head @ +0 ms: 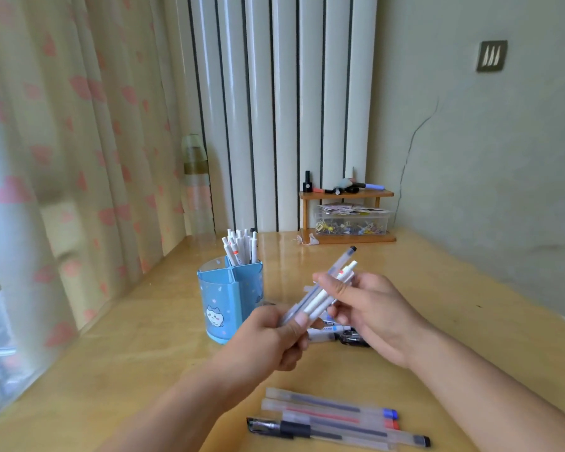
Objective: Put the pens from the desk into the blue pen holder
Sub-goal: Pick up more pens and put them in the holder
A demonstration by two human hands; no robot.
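A blue pen holder [224, 300] with a cat picture stands on the desk, left of centre, and several white pens [240, 247] stick up from its back compartment. Both hands hold one slanted bundle of pens [323, 293] above the desk, just right of the holder. My left hand [279, 337] grips the bundle's lower end. My right hand [366, 308] pinches its upper part. Several clear pens [336, 417] with blue, red and black caps lie side by side near the front edge. More pens [331, 332] lie on the desk under my hands, partly hidden.
A small wooden shelf [348, 216] at the back carries small items and a clear box of trinkets. A tall clear bottle [198, 190] stands at the back left beside the curtain [62, 158]. The wall borders the wooden desk [454, 305] on the right.
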